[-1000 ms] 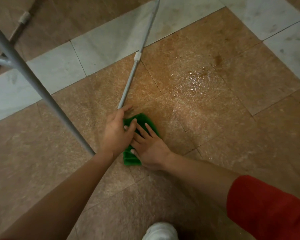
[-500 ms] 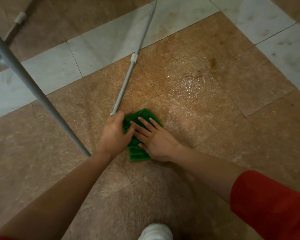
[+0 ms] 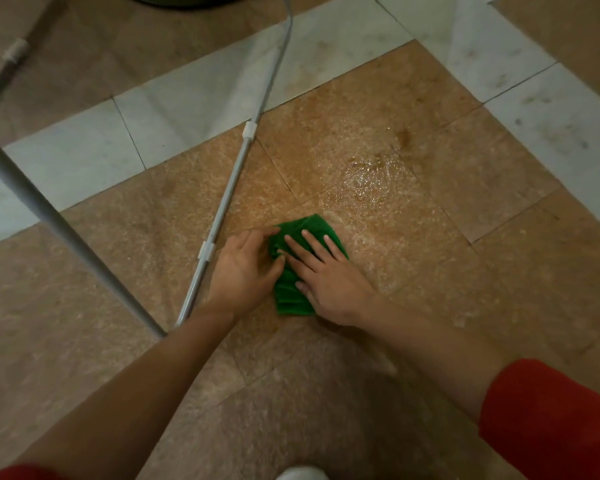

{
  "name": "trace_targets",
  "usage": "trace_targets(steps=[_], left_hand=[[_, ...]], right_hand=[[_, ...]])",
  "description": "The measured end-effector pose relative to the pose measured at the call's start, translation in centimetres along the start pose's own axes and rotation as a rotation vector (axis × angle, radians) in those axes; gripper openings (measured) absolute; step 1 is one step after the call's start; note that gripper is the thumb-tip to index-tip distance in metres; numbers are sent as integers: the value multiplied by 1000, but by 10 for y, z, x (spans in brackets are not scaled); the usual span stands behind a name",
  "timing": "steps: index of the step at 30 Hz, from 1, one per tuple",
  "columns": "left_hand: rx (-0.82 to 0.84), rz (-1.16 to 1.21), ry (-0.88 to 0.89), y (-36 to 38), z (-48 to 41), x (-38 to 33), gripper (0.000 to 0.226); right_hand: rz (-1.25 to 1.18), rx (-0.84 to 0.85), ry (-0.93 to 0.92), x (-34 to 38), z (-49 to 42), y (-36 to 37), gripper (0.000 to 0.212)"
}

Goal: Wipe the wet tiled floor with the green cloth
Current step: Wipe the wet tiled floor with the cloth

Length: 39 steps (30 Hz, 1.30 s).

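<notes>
The right hand [image 3: 329,282] lies flat on the green cloth [image 3: 290,294], its 4 fingers spread and straight, pressing it to the tiled floor [image 3: 447,237] just below the frame's centre. The left hand [image 3: 245,271] rests on the cloth's left edge, fingers slightly bent; whether it pinches the fabric cannot be told. A glistening wet patch [image 3: 368,178] sits up and right of the cloth. A thin metal rod [image 3: 229,195] runs diagonally just left of the left hand.
</notes>
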State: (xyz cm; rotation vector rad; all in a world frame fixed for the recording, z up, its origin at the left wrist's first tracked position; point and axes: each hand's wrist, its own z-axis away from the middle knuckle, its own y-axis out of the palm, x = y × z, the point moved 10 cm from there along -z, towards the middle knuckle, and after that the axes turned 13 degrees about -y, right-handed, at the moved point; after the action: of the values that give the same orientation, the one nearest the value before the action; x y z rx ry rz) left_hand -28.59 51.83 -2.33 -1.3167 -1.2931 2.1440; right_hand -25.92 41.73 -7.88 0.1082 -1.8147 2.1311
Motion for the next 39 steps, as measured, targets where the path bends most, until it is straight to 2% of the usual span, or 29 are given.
trace_targets(steps=[3,8,11,17,23,25,30,32,36,39], left_hand=[[0,6,-18,2,-2,-1,41],[20,2,-5,1,-4,-2,49],[27,-5,-7,4,-7,-2,52],[48,24,18,17,-15,-16,40],[113,5,101,31,-14,-37,43],[107,0,114,31,-16,-42,43],[94,-7,110,35,-19,-48,42],[137,16,117,44,-13,-52,42],[207,43,145,59,1,-59,44],[207,22,215,59,0,-75,44]], right_hand=[[-11,-10,27,-15,-1,-5,57],[-87,-88,303,-55,-12,-22,56],[-89,-89,284,-45,-7,-18,56],[-64,-40,168,-36,28,-5,57],[-140,-63,489,-87,51,-11,58],[-134,-59,474,-76,51,-9,59],[-84,-15,259,-44,65,0,65],[-68,-12,302,-56,69,-1,62],[-154,-21,533,-84,72,-6,58],[-130,70,477,-70,68,-4,60]])
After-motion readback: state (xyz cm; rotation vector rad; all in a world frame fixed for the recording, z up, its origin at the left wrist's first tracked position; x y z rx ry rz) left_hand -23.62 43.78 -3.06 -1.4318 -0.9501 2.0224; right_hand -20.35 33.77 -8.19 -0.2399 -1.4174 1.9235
